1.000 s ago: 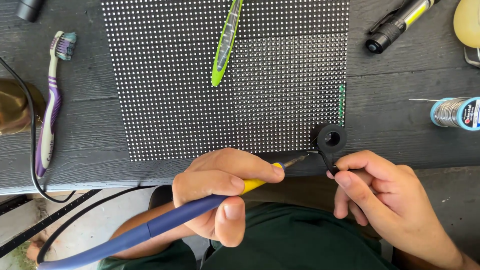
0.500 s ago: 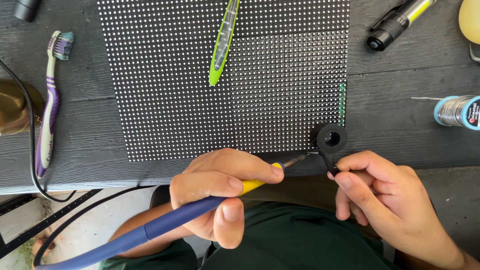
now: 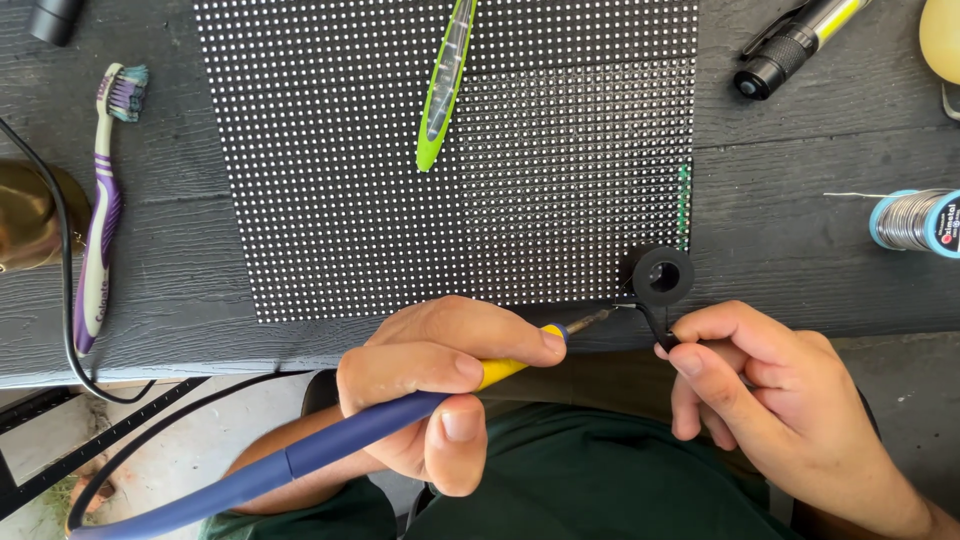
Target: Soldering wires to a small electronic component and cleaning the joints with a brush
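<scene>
My left hand (image 3: 440, 375) grips a soldering iron (image 3: 330, 440) with a blue handle and yellow collar. Its metal tip points right at the lower right corner of a black LED dot-matrix panel (image 3: 330, 180). My right hand (image 3: 770, 400) pinches the handle of a small black round magnifier (image 3: 662, 275), which stands over that same corner of the panel. The iron's tip ends just left of the magnifier's stem. Green-handled tweezers (image 3: 443, 85) lie on the panel near its top.
On the dark wooden table (image 3: 800, 270) lie a purple-and-white toothbrush (image 3: 98, 230) at left, a brass object (image 3: 25, 215) at the far left, a black cable (image 3: 65, 290), a black-and-yellow flashlight (image 3: 790, 40) at top right, and a solder spool (image 3: 915, 220) at right.
</scene>
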